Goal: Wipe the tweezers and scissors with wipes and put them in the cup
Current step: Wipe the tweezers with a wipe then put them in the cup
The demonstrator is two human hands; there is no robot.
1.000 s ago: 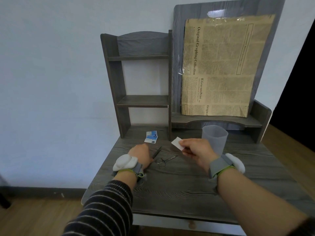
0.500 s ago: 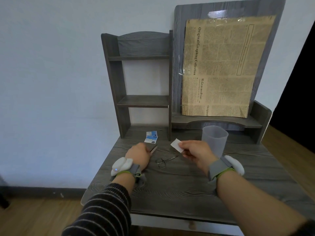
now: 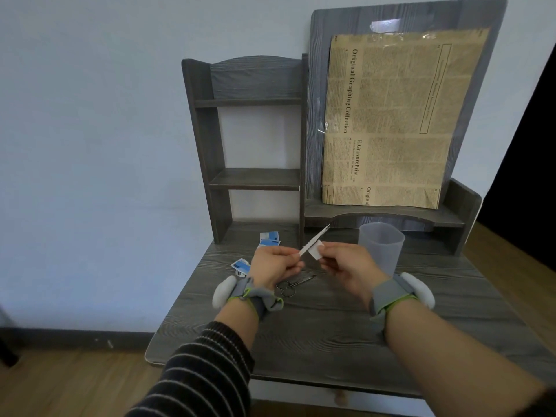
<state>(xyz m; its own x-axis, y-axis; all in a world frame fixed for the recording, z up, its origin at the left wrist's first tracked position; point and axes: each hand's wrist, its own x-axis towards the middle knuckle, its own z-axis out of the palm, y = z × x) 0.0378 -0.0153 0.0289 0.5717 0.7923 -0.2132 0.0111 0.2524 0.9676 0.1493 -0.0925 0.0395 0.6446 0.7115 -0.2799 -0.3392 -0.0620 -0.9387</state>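
My left hand (image 3: 275, 266) holds the tweezers (image 3: 316, 240) by their rear end, lifted above the desk with the tips pointing up and to the right. My right hand (image 3: 346, 266) pinches a small white wipe (image 3: 316, 252) against the tweezers' shaft. Small silver scissors (image 3: 293, 285) lie flat on the desk below and between my hands. A translucent plastic cup (image 3: 382, 246) stands upright behind my right hand.
Blue and white wipe packets (image 3: 269, 239) lie near the shelf base, and another packet (image 3: 241, 266) sits left of my left hand. The grey desk (image 3: 316, 332) has a shelf unit (image 3: 249, 139) and a back panel with newspaper (image 3: 394, 121) behind it.
My left hand picked the tweezers up from the desk and raised them. My right hand brought the wipe onto the tweezers. A packet left of my left hand is now uncovered.
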